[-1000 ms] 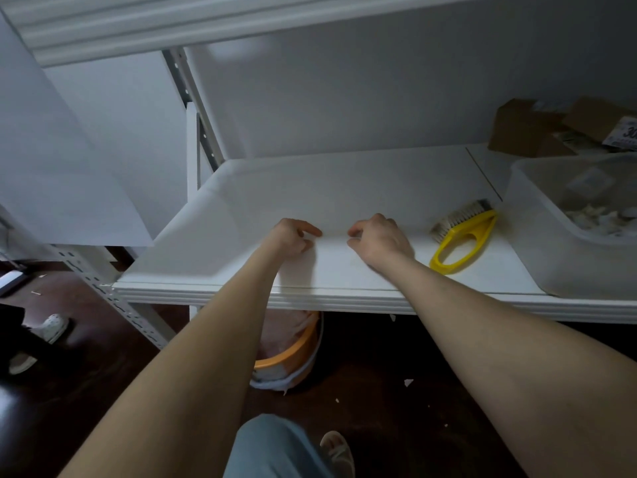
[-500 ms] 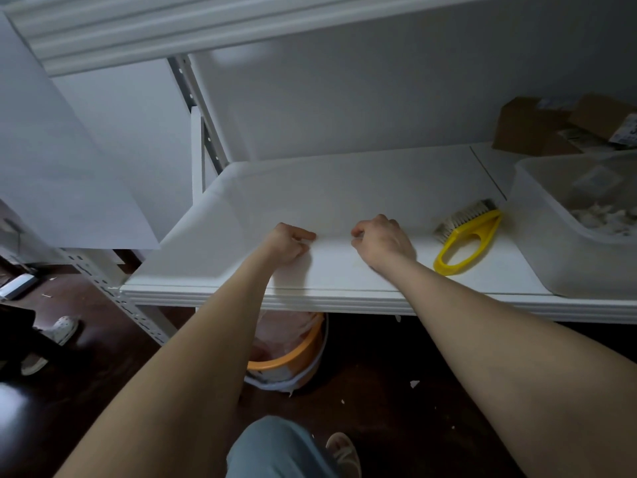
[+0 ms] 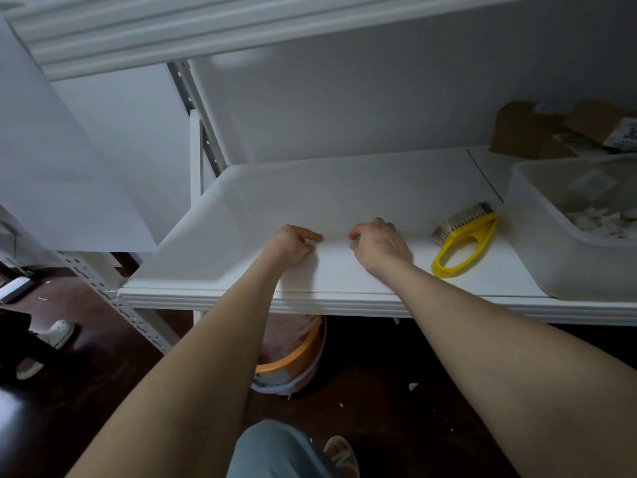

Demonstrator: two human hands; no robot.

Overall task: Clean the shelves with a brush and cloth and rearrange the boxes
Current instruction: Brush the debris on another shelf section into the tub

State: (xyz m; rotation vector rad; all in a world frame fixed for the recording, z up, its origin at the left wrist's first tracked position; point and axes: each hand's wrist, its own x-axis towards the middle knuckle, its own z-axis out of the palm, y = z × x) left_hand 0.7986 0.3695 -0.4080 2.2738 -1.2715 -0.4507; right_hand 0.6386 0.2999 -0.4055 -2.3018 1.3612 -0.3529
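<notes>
White shelf (image 3: 213, 300) on a perforated steel frame (image 3: 113, 298), pale wall behind, upper shelf (image 3: 172, 32) overhead.

1. Brush (image 3: 463, 241): yellow plastic loop handle, pale bristles at the far end. It lies flat on the shelf, right of your right hand and apart from it, just beside the tub.
2. Boxes (image 3: 527, 132): brown cardboard, back right corner, behind the tub. One carries a printed label, too small to read.
3. Liner (image 3: 327, 191): white sheet covering the left part of the shelf. Its left and back edges curl upward, and a raised fold runs across its middle.
4. Your left hand (image 3: 293, 244): fingers curled, thumb and forefinger pinching the fold.
5. Your right hand (image 3: 379, 244): fingers curled onto the same fold, near the left hand, not touching it.
6. Tub (image 3: 537, 250): clear plastic, right end of the shelf, holding small pale pieces too blurred to name.
7. Bucket (image 3: 293, 365): orange rim, bag-lined, on the floor under the shelf's front edge.
8. Floor (image 3: 396, 401): dark wood with a few white scraps; one pale shoe (image 3: 57, 331) at the left.
</notes>
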